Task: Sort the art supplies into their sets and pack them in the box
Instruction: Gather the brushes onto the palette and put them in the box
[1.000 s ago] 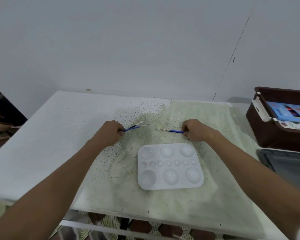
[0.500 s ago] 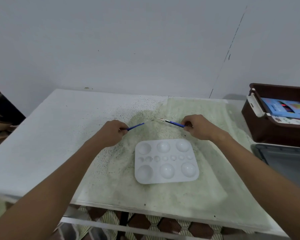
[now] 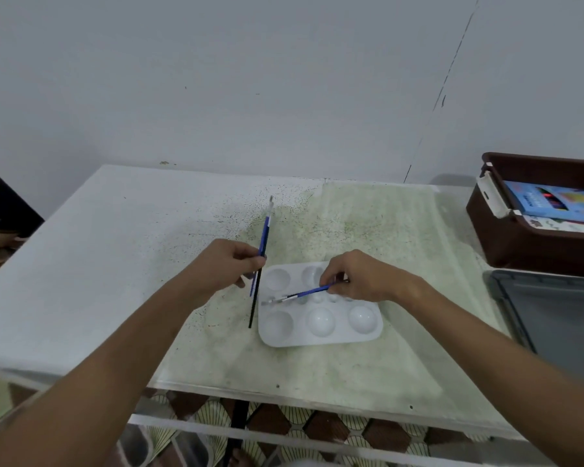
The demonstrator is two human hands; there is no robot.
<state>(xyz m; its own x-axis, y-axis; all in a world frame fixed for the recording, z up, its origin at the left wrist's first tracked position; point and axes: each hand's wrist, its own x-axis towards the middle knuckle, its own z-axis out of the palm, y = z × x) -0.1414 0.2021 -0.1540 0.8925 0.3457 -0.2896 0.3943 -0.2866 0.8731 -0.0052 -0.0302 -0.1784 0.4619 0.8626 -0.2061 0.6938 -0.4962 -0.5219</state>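
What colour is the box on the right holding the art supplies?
Dark brown box, with a white latch, seen in the head view.

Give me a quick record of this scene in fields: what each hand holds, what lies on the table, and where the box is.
left hand: grips two paintbrushes, blue and black, held nearly upright
right hand: pinches a blue paintbrush, bristle end over the palette
palette: white, round wells, flat on the table
box: brown, open, at the table's right, holding a blue packet
lid: grey, lying in front of the box
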